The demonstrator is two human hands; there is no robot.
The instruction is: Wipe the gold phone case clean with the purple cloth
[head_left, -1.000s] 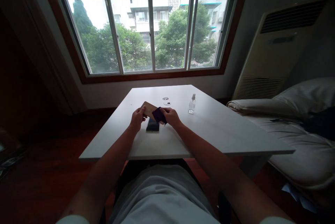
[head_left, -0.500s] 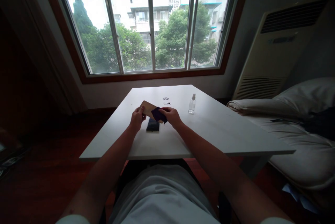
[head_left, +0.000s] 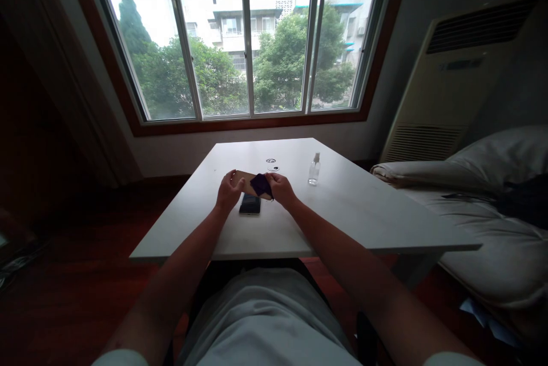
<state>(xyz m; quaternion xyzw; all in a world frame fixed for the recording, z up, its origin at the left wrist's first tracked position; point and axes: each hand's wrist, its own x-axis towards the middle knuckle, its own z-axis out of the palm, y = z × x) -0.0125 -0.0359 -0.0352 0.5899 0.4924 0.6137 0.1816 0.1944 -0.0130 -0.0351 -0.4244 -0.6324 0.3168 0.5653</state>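
Note:
My left hand [head_left: 228,190] grips the left end of a flat tan slab, a phone-sized device [head_left: 246,178], held just above the white table [head_left: 342,212]. With my right hand [head_left: 279,188] I pinch a small dark purple cloth [head_left: 261,184] against the slab's right part. A dark phone [head_left: 250,204] lies flat on the table right below both hands. A small clear spray bottle [head_left: 314,170] stands upright to the right of my right hand.
Two small round items [head_left: 272,164] lie on the table beyond the hands. A bed with pale bedding [head_left: 483,206] sits to the right, a standing air conditioner [head_left: 454,80] behind it. A wide window [head_left: 244,40] fills the far wall.
The tan slab has tilted flatter and my left hand has shifted its grip, fingers now over its top edge. My right hand still holds the cloth on it, moved slightly.

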